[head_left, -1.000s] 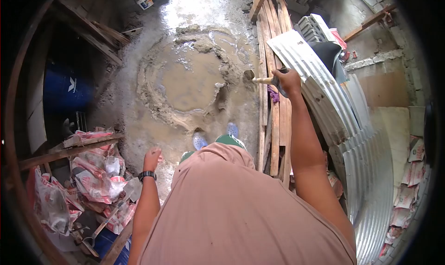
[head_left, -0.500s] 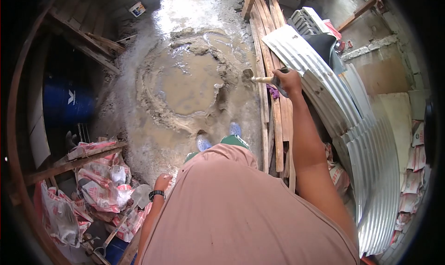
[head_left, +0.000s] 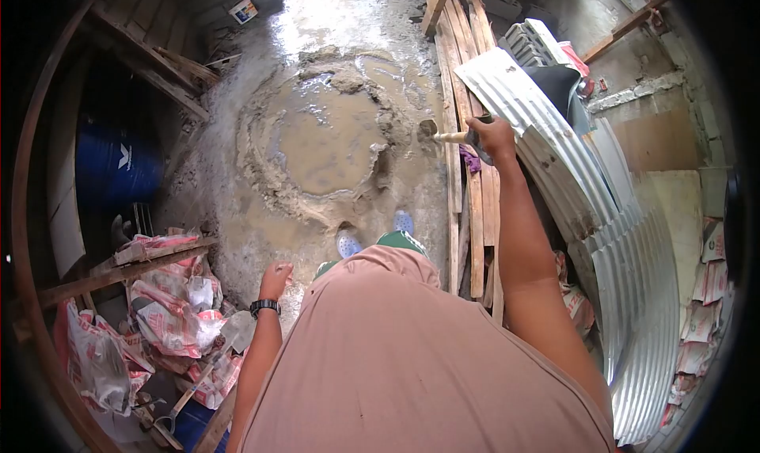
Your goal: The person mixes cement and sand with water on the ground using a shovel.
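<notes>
My right hand is wrapped around the dark grip of a shovel. Its pale shaft points away to the left, and the muddy blade rests low at the edge of the wet mix. At my left side, my left hand hangs with fingers curled and nothing visible in them; a dark watch is on that wrist. Ahead of my clogs lies a ring of grey mortar around a pool of murky water.
Wooden planks and corrugated metal sheets run along the right. Crumpled cement bags and a blue drum are at left. A white bucket stands at the back left, and hollow blocks at the back right.
My left hand has swung forward and slightly up. The right hand and shovel stay nearly in place, while the view has shifted slightly.
</notes>
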Demonstrator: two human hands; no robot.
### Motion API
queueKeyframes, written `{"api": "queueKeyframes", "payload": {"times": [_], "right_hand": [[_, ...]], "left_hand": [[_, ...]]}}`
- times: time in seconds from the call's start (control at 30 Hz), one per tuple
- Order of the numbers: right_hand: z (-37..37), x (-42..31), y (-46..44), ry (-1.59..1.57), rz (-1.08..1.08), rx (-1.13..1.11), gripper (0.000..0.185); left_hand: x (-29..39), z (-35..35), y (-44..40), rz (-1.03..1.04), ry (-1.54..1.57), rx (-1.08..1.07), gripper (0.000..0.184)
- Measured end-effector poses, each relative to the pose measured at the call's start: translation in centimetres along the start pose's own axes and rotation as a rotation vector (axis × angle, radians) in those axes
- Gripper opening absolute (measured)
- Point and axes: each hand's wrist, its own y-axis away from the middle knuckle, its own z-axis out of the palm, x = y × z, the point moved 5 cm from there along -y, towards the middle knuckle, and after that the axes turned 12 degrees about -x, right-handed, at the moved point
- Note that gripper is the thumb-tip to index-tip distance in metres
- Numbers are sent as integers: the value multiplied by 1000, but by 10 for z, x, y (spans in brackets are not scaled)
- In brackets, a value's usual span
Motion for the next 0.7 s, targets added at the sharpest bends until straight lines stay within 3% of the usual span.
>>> {"api": "queueKeyframes", "payload": {"times": [0.17, 0.33, 0.7], "right_hand": [[-5, 0, 3, -48, 42, -26, 44], [-10, 7, 5, -49, 60, 6, 43], [-5, 11, -7, -29, 60, 49, 48]], "left_hand": [[1, 3, 2, 77, 2, -23, 32], [-42, 6, 13, -129, -56, -83, 31], [-47, 1, 3, -179, -55, -58, 34]]}}
